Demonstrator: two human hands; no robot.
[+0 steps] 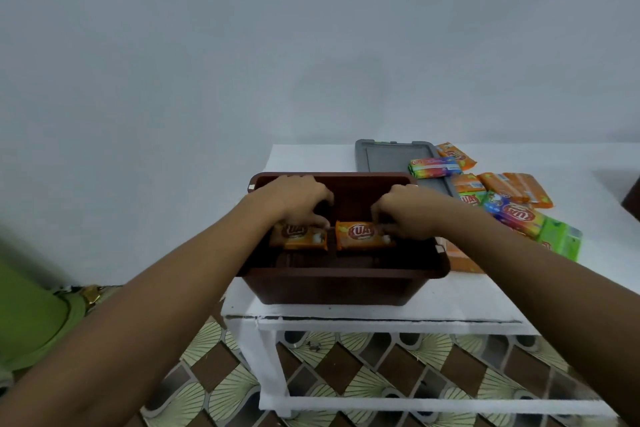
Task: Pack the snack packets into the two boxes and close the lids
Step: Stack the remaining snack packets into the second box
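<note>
A brown plastic box (343, 286) stands open on the white table (381, 312). Inside it, my left hand (298, 199) grips an orange snack packet (301, 237) on the left. My right hand (408, 210) grips a second orange snack packet (360, 236) beside it on the right. Both packets lie low in the box, side by side. A grey lid (388, 158) lies flat behind the box. To the right of the box, a loose pile of orange, green and rainbow-coloured packets (509, 204) covers the table.
A dark object (632, 198) pokes in at the right edge of the table. A green object (31, 312) stands on the floor at the left. Patterned tiles (346, 371) show under the table. A plain wall fills the background.
</note>
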